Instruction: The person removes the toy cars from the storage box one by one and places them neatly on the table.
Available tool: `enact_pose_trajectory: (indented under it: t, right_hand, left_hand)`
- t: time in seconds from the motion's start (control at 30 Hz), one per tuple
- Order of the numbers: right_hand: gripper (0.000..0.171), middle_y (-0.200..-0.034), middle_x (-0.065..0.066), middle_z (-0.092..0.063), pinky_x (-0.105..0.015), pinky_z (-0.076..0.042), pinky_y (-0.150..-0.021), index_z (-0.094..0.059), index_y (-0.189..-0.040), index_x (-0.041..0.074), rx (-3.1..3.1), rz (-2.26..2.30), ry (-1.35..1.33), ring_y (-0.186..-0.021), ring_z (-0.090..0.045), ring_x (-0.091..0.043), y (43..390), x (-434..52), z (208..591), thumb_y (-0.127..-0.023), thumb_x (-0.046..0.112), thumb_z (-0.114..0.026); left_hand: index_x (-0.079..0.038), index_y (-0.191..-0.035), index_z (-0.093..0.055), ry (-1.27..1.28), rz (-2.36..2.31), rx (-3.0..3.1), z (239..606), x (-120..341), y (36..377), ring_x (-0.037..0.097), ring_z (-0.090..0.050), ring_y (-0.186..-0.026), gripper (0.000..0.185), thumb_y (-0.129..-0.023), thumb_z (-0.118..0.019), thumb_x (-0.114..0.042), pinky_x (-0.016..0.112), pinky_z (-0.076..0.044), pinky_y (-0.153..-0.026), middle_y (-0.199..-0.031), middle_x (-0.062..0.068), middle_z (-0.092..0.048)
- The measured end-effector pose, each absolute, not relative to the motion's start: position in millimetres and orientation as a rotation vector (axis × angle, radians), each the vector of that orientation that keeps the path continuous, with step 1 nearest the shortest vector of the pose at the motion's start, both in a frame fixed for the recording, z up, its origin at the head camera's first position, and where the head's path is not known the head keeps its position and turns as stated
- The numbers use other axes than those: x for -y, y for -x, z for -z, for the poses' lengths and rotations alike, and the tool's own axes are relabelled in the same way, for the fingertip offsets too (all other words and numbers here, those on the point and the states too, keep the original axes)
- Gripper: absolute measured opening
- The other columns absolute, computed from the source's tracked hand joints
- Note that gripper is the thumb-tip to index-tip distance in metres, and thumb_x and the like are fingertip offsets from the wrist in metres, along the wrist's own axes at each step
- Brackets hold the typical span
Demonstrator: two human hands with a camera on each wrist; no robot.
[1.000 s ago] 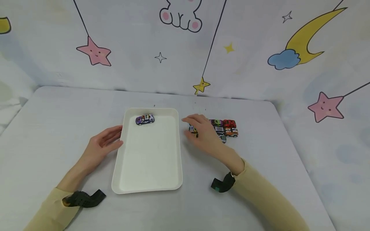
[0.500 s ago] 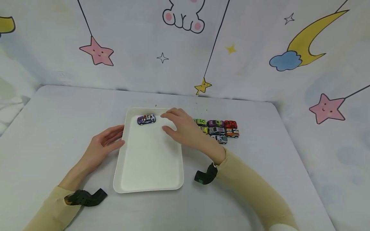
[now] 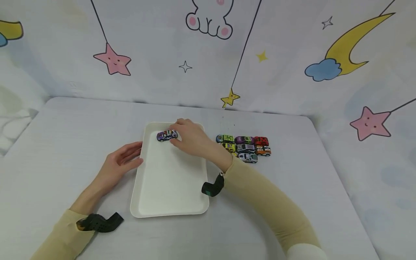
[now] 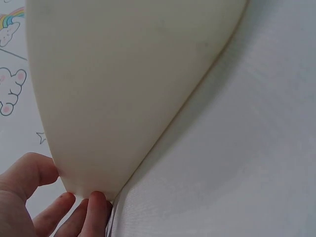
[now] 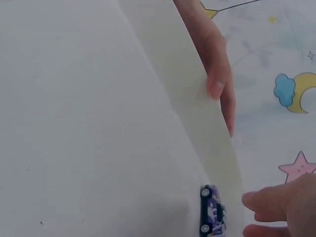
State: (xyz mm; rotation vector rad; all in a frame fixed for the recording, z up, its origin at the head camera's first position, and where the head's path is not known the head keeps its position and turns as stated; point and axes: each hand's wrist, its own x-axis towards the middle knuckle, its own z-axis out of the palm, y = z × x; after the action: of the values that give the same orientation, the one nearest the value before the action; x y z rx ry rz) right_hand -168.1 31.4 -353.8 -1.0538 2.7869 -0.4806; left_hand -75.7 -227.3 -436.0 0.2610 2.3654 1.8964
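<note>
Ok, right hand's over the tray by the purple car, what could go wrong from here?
1. The right hand is close beside the purple car at the tray's far end; setting another car down there could knock it.
2. The left hand only rests its fingers on the tray edge, so a nudge might slide the tray.
3. The right sleeve passes close by the car cluster and could scatter it on the way back.

left arm: long tan sleeve (image 3: pixel 60 236), ends at the wrist | left wrist: black perforated strap (image 3: pixel 99 223) with a loose tab | right arm: same tan sleeve (image 3: pixel 260 198), white fabric at the upper arm | right wrist: black strap (image 3: pixel 212 187) | both hands bare, no rings
</note>
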Motion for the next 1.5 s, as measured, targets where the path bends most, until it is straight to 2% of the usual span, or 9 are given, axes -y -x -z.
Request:
enact_pose_trajectory:
  t: [0.33,0.53,0.63,0.77,1.13,1.3,1.5]
  right_hand:
    - [0.046,-0.148,-0.006,-0.052,-0.037,-0.040,-0.114,-0.057,-0.141,0.012,-2.743,0.399,1.061,-0.133,-0.049,-0.026,174.3,-26.7,371.0,-0.098,0.026,-0.066]
    - [0.051,-0.151,-0.006,-0.049,-0.036,-0.032,-0.121,-0.052,-0.145,0.011,-2.742,0.355,1.063,-0.141,-0.043,-0.025,175.0,-26.9,375.9,-0.098,0.025,-0.066]
    - [0.050,-0.150,-0.009,-0.050,-0.035,-0.033,-0.120,-0.053,-0.143,0.008,-2.739,0.367,1.069,-0.141,-0.044,-0.025,174.5,-27.2,376.0,-0.098,0.023,-0.067]
    - [0.043,-0.142,-0.011,-0.055,-0.036,-0.041,-0.114,-0.060,-0.136,0.006,-2.738,0.396,1.098,-0.132,-0.051,-0.025,173.8,-28.1,376.4,-0.096,0.018,-0.069]
    - [0.036,-0.121,-0.008,-0.065,-0.034,-0.050,-0.101,-0.065,-0.127,0.008,-2.761,0.482,1.062,-0.113,-0.060,-0.022,170.8,-27.5,381.1,-0.092,0.007,-0.072]
    - [0.035,-0.119,-0.007,-0.068,-0.033,-0.050,-0.102,-0.066,-0.125,0.008,-2.765,0.524,1.023,-0.113,-0.062,-0.022,169.1,-25.7,381.7,-0.091,0.003,-0.071]
    - [0.035,-0.121,-0.007,-0.069,-0.034,-0.050,-0.102,-0.066,-0.125,0.008,-2.753,0.589,1.006,-0.116,-0.062,-0.023,165.9,-28.0,382.1,-0.091,0.006,-0.072]
  left_hand:
    - [-0.006,-0.148,-0.045,-0.248,-1.898,-2.355,438.1,223.7,74.5,-0.006,-0.050,-0.128,0.055,-0.098,-0.066,-0.016,0.008,-0.043,-0.101,-0.152,0.016,-0.046]
    - [-0.005,-0.149,-0.044,-0.276,-1.892,-2.356,439.9,224.8,76.9,-0.004,-0.050,-0.129,0.056,-0.098,-0.066,-0.016,0.008,-0.044,-0.101,-0.152,0.017,-0.046]
    - [-0.005,-0.149,-0.043,-0.282,-1.882,-2.365,440.3,225.6,77.3,-0.005,-0.050,-0.129,0.057,-0.098,-0.066,-0.016,0.008,-0.044,-0.100,-0.152,0.018,-0.046]
    - [-0.004,-0.149,-0.043,-0.281,-1.867,-2.377,439.2,225.7,76.9,-0.006,-0.050,-0.128,0.057,-0.098,-0.065,-0.016,0.008,-0.044,-0.100,-0.152,0.018,-0.046]
    - [-0.005,-0.149,-0.043,-0.271,-1.852,-2.384,436.9,226.2,76.4,-0.007,-0.049,-0.128,0.057,-0.099,-0.065,-0.018,0.007,-0.043,-0.100,-0.152,0.018,-0.046]
    - [-0.006,-0.149,-0.044,-0.266,-1.864,-2.382,435.9,226.7,75.6,-0.007,-0.050,-0.128,0.056,-0.098,-0.065,-0.017,0.008,-0.043,-0.100,-0.152,0.017,-0.046]
    - [-0.006,-0.149,-0.044,-0.264,-1.866,-2.385,434.6,227.8,74.9,-0.006,-0.050,-0.129,0.055,-0.099,-0.065,-0.017,0.008,-0.043,-0.100,-0.152,0.017,-0.046]
